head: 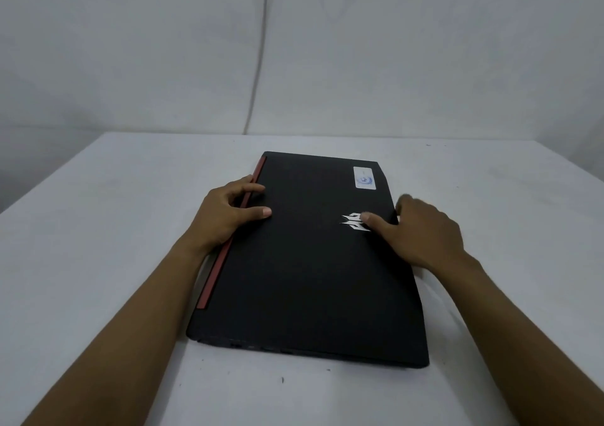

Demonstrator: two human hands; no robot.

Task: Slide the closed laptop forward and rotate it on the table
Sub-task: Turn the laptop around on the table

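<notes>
Closed black laptop (313, 262) flat on white surface (98, 229), short end nearest. Left hand (225, 211) clasping its red-striped edge, right hand (421, 229) its opposite edge, fingers (376, 221) curled on lid.

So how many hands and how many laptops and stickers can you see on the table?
Hands: 2, the left hand and the right hand, both on the laptop's sides
Laptops: 1, the closed black laptop lying flat on the white table
Stickers: 1, a pale sticker near the lid's far right corner
Total: 4
</notes>
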